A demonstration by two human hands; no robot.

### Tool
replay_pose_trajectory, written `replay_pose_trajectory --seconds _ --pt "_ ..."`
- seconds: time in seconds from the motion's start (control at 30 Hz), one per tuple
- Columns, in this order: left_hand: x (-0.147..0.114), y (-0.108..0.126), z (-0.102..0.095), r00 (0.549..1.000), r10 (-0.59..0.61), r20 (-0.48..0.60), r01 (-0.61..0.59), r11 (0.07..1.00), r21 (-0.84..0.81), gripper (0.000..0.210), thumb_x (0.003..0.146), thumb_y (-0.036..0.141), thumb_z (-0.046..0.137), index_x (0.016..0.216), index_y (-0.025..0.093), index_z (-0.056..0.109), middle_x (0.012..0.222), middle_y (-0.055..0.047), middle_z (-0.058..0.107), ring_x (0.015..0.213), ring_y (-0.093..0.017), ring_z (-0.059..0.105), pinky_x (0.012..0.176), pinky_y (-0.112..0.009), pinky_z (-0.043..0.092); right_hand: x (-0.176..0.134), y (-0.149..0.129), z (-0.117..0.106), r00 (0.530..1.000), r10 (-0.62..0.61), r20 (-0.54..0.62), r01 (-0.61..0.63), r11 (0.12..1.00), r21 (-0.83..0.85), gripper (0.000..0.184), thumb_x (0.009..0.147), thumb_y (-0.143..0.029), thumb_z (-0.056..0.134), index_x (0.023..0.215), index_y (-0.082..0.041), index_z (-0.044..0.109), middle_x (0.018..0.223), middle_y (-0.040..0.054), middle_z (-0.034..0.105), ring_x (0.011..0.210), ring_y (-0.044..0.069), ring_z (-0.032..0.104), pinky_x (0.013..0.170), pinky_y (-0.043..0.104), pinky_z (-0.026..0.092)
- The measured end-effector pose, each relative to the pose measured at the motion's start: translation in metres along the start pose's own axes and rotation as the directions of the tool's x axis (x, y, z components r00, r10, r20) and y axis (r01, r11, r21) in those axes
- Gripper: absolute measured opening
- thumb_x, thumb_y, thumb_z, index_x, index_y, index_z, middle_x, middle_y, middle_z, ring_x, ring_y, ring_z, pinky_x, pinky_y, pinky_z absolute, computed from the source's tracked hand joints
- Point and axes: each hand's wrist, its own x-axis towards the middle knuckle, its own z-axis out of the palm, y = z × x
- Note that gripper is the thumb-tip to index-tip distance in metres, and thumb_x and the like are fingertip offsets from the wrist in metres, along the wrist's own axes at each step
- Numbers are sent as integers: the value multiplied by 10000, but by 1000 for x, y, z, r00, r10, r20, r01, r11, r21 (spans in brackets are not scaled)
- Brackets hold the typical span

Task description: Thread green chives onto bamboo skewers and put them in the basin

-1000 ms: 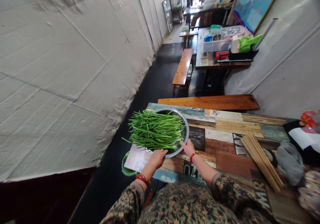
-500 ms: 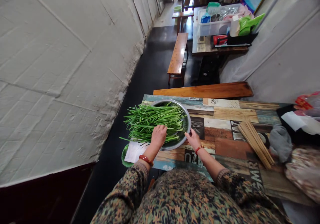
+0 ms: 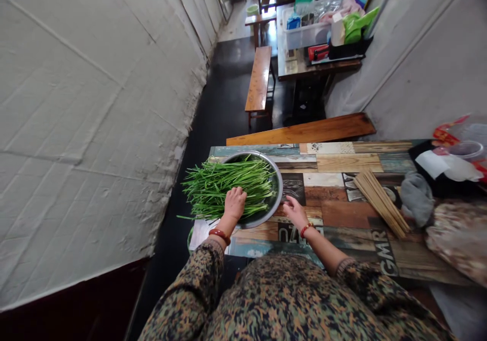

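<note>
A heap of garlic chives point(image 3: 220, 176) lies across a round metal basin point(image 3: 280, 189), their leafy ends hanging over its left side. My left hand point(image 3: 234, 203) rests on the near side of the heap, fingers curled into the stalks; the fingertips are partly hidden. Just right of the basin's rim, my right hand point(image 3: 294, 212) hovers with nothing in it, its fingers apart. The basin stands at the left end of a patchwork-patterned table point(image 3: 337, 211). White paper point(image 3: 200, 233) sits below the basin's left edge.
On the table's right lie a bundle of thin wooden sticks point(image 3: 381, 204), a grey plastic bag point(image 3: 417, 199) and a bulging clear bag point(image 3: 456, 234). Beyond the table are a wooden bench point(image 3: 261, 79) and another table with a plastic bin point(image 3: 308, 36). A white wall point(image 3: 95, 102) runs along the left.
My right hand has let go of the basin's rim and moved slightly away from it. My left hand stays on the chives. The whole view has shifted a little.
</note>
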Motion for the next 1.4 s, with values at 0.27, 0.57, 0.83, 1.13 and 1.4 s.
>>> replay_pose_trajectory --seconds 0.27,0.57,0.83,1.13,1.4 --pt "-1 33 -16 989 113 92 -110 993 -40 260 943 212 366 998 189 619 1027 -105 585 988 -230 506 853 -384 360 -15 -19 20 977 -120 174 125 992 -16 256 799 -334 548 995 -193 633 900 36 706 802 180 644 736 300 515" --pt "-6 39 29 959 170 228 -170 985 -20 228 884 119 434 911 142 660 951 -143 615 992 -250 519 850 -396 366 -16 -21 20 973 -119 196 149 978 -147 181 814 -269 555 961 -190 622 930 53 706 832 186 628 786 305 471" --pt "0 29 32 950 203 236 -205 979 -16 267 867 104 438 786 149 689 965 -156 608 999 -258 492 841 -403 353 -17 -25 25 978 -92 190 132 968 -211 161 812 -267 570 947 -194 619 931 61 703 863 208 627 794 311 452" --pt "20 36 10 985 112 134 -116 993 19 262 942 183 341 1061 176 574 958 -110 571 905 -235 518 812 -381 350 -8 -18 27 975 -106 197 147 967 -206 179 802 -249 588 968 -186 618 983 89 698 911 229 627 822 333 461" --pt "45 46 27 997 19 78 -22 999 48 329 907 100 310 1128 122 551 1043 -160 561 987 -273 482 856 -417 366 -3 -10 27 965 -131 227 184 954 -235 254 816 -275 599 1053 -184 602 1031 89 689 962 225 626 857 326 459"
